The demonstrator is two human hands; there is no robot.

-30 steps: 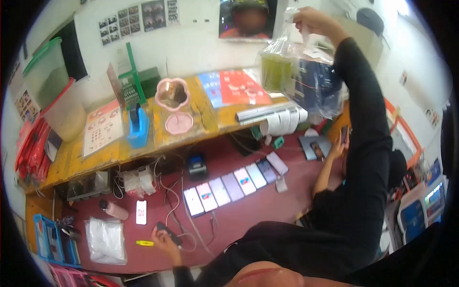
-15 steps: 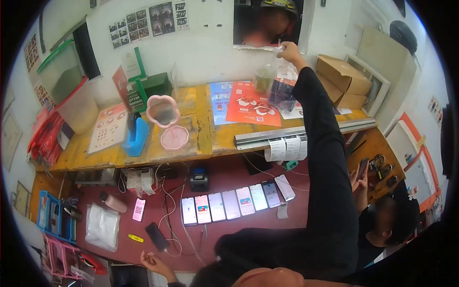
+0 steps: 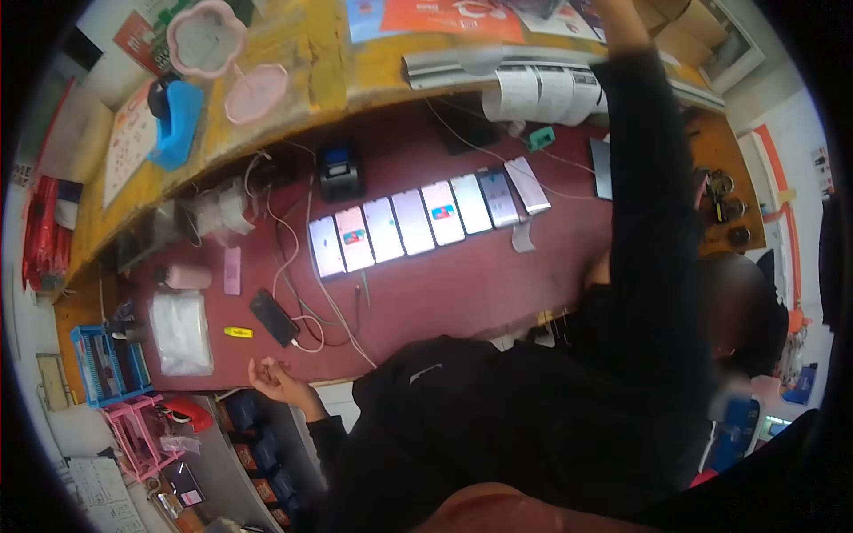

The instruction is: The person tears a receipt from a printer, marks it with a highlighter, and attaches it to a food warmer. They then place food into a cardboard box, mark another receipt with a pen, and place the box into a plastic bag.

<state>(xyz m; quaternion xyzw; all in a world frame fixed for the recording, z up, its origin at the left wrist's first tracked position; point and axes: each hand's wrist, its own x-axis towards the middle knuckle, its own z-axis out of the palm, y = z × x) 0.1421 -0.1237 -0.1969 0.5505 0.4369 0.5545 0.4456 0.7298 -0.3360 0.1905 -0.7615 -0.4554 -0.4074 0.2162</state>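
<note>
Over the front edge of the red desk, my left hand point(image 3: 283, 384) is held loosely curled with its fingers apart and nothing in it. A yellow marker point(image 3: 238, 332) and a dark phone point(image 3: 274, 318) with a white cable lie nearest to it. My right arm reaches up over the wooden counter point(image 3: 373, 75); only the wrist part of my right hand point(image 3: 624, 25) shows, and its fingers are cut off by the top edge. Beside it, a dark item in clear plastic point(image 3: 538, 7) is partly visible on the counter.
Several lit phones point(image 3: 411, 222) stand in a row on the desk, below hanging receipts point(image 3: 542, 93). A blue tape dispenser point(image 3: 178, 124) and pink mirror point(image 3: 206, 40) are on the counter. A person in black point(image 3: 755, 311) is at the right.
The view has tilted down, so the window, the person behind it and my right hand's fingers have left the frame. My left hand stays loosely curled near the desk edge.
</note>
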